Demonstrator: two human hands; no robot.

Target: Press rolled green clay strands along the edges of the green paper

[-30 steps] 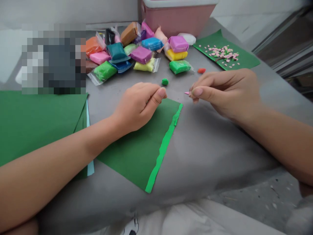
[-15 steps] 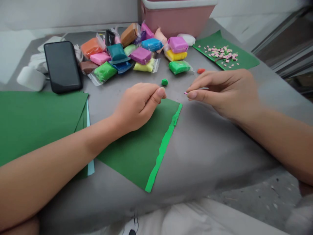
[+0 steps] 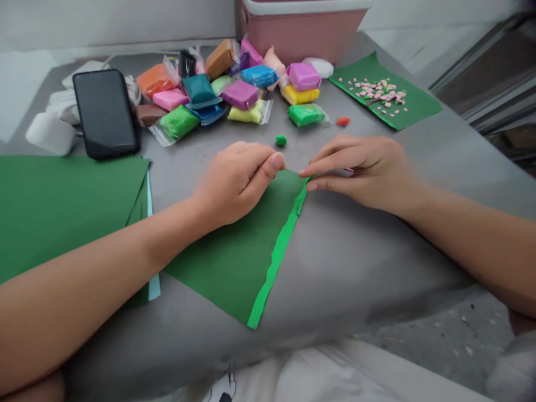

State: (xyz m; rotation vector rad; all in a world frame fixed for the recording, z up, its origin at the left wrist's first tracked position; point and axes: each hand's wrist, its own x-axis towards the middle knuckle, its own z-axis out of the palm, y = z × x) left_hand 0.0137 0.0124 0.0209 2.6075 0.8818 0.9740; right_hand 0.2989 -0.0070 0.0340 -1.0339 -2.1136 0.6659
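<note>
My left hand (image 3: 243,181) is closed, thumb pressed against the curled index finger, and rests over the far part of a dark green sheet (image 3: 234,268). Whatever is inside its fingers, if anything, is hidden. Along the sheet's right edge runs a wavy strip of bright green clay (image 3: 278,251). My right hand (image 3: 368,170) has its thumb and fingertips at the strip's far end, at the sheet's corner. A thin pink stick (image 3: 350,170) shows between its fingers, mostly covered. Just beyond my left hand lies a small green clay lump (image 3: 281,140).
Several wrapped clay packs (image 3: 240,95) lie before a pink bin (image 3: 301,33). At left are a phone (image 3: 106,114), a white charger (image 3: 51,134) and stacked green sheets (image 3: 62,212). A green sheet with a pink-blossomed tree (image 3: 419,114) and an orange-red lump (image 3: 343,121) are at right.
My right hand has moved left and slightly down, bringing its fingertips to the far end of the green clay strip. My left hand has stayed in place.
</note>
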